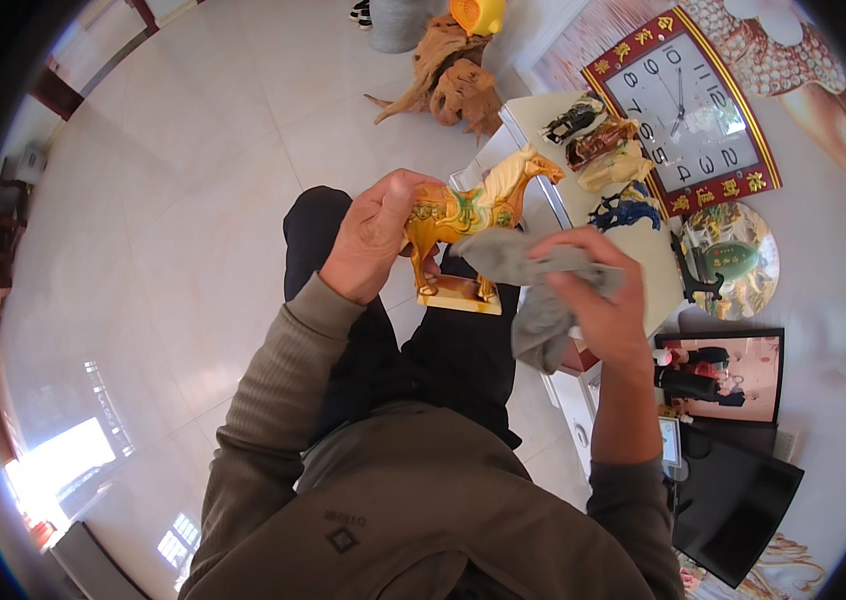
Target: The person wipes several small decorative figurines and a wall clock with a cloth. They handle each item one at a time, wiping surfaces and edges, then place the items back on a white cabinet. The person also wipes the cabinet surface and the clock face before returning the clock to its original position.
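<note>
My left hand (375,232) grips a glazed ceramic horse figurine (468,206) by its rump, holding it upright in the air above my knees. The horse is amber with a cream mane and a green-and-cream saddle, and its legs stand on a flat rectangular base (460,294). A grey cloth (554,289) is bunched in my right hand (603,296). One end of the cloth reaches to the horse's chest and front legs; whether it touches the glaze I cannot tell. Part of the rump is covered by my left fingers.
On the cabinet (652,296) to my right stand several more horse figurines (614,165), a large wall clock (682,112), a round decorative plate (738,262) on a stand and a framed photograph (723,375). Nearby are a black monitor (738,499) and, farther ahead, a driftwood root (453,79).
</note>
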Available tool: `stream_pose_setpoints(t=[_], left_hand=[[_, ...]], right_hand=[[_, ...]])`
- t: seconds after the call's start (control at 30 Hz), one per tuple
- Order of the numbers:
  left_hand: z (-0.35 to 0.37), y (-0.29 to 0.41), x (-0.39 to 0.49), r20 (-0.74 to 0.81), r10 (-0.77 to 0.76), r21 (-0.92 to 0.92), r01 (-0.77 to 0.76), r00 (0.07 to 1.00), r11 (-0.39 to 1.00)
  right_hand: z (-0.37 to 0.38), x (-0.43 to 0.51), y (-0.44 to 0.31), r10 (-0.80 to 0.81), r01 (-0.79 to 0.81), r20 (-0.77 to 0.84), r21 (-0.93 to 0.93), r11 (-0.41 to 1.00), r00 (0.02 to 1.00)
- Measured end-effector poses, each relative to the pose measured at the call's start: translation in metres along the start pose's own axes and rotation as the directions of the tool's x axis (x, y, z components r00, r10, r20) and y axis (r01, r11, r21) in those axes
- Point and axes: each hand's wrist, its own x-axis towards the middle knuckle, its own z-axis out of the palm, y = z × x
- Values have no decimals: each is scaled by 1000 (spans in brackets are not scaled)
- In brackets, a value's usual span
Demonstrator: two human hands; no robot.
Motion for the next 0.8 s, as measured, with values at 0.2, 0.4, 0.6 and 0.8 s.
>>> stream_pose_setpoints(t=[0.2,0.4,0.6,0.8], left_hand=[[7,-5,2,105,20,-174,-2,994,985],[5,-24,6,141,-15,-273,53,990,961],[9,-33,0,254,-12,-364,107,967,925],[12,-29,0,215,-129,-288,189,968,939]], right_hand=[[17,-19,59,169,-99,-85,530,842,982],[46,-36,90,227,-255,177,889,380,958],[43,-16,59,-20,-124,324,417,900,946],[44,-16,44,167,-317,380,376,871,910]])
